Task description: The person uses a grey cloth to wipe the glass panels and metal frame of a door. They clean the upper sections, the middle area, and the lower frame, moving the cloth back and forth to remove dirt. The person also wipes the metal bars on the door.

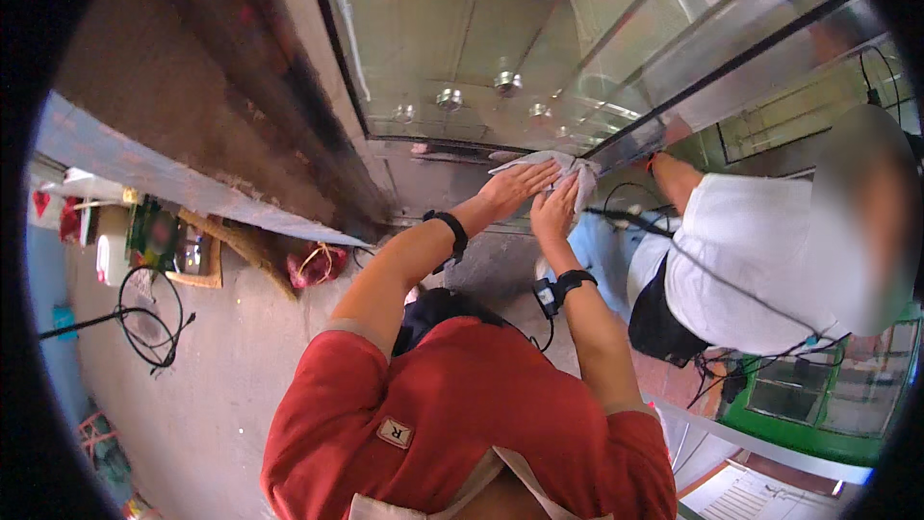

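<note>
A light grey cloth (586,175) is bunched against the lower front corner of a glass display cabinet (462,50) with a dark-edged frame. My left hand (518,186) lies on the cloth with its fingers straight and close together. Just right of it, my right hand (556,208) grips the same cloth, fingers pointing up toward the corner. The two hands nearly touch. Part of the cloth is hidden beneath them. Behind the pane, several small shiny metal knobs or fittings (507,81) show; whether they are reflections I cannot tell.
At right stands another person in a white shirt (751,260), one arm reaching toward the cabinet's side. Cables hang around them. A brown panel (180,108) rises at left. Beyond it, a red bag (316,264) sits on the concrete floor (216,375). A green-framed cabinet (808,426) stands lower right.
</note>
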{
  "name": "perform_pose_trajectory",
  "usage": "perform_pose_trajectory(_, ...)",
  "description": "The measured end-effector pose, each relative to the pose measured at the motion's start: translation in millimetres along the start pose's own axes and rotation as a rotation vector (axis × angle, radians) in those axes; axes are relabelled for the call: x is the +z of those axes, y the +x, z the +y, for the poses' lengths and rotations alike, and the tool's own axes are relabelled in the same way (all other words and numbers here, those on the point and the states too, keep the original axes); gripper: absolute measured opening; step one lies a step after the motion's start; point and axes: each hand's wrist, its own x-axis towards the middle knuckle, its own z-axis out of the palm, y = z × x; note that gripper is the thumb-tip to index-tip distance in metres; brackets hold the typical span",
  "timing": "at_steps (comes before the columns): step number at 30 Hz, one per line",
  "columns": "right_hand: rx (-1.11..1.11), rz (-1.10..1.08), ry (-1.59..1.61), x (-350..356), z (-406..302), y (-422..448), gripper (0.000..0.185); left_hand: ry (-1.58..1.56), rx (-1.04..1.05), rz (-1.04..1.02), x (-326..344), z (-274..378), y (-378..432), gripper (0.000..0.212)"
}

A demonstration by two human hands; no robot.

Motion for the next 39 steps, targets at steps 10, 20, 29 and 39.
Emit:
perform_pose_trajectory(10,-0.290,-0.167,0.037,32.9,-82.8,-24.9,0.068,-0.073,-0.335,-0.014,-19.4,-42.4,-113.0,0.059)
perform_pose_trajectory(20,-0.816,-0.174,0.148,48.7,-208.3,-15.4,0.068,-0.012,-0.806,0.132,-63.6,-87.5,-212.6,0.056)
perform_pose_trajectory(29,-0.965,0.041,0.230,31.9,-281.7,32.1,0.053,-0.148,-0.888,0.470,-80.7,-128.5,-192.1,0.065)
perform_pose_trajectory(39,-1.182,0.498,0.347,-124.1,-365.0,139.8,0.038,0.065,-0.694,0.891,-198.6,-209.0,-102.1,0.062)
